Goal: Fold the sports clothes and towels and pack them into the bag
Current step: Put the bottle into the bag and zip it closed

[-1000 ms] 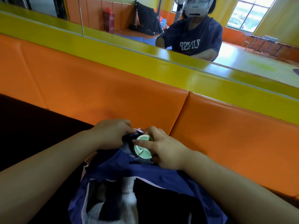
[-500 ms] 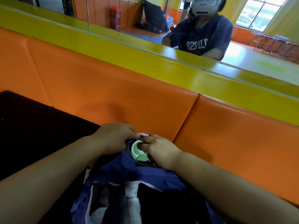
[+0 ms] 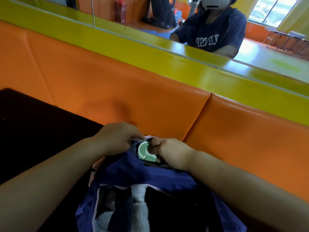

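Right now your left hand (image 3: 119,138) is curled into a fist, pinching a fold of the blue bag (image 3: 150,174) at its far edge. Your right hand (image 3: 168,152) is closed too, its fingers (image 3: 154,145) clamped on the fabric right beside a round green-and-white badge (image 3: 145,151) on the bag, at about 3 o'clock of that badge. The left hand sits at about 10 o'clock of the badge, so the two hands nearly touch across it.

The bag lies between your forearms, its mouth open toward you at 6 o'clock. Inside it you can see a white towel (image 3: 133,213) with a darker grey cloth (image 3: 122,203) lying over it, and something black (image 3: 167,208) packed at the towel's 3 o'clock.

The bag rests on a dark table (image 3: 33,128), which stretches off to 9 o'clock. Beyond the hands, at 12 o'clock, an orange padded wall (image 3: 117,84) runs across, topped by a yellow band (image 3: 150,49). Above that, a mirror (image 3: 260,52) shows your reflection in a dark T-shirt.
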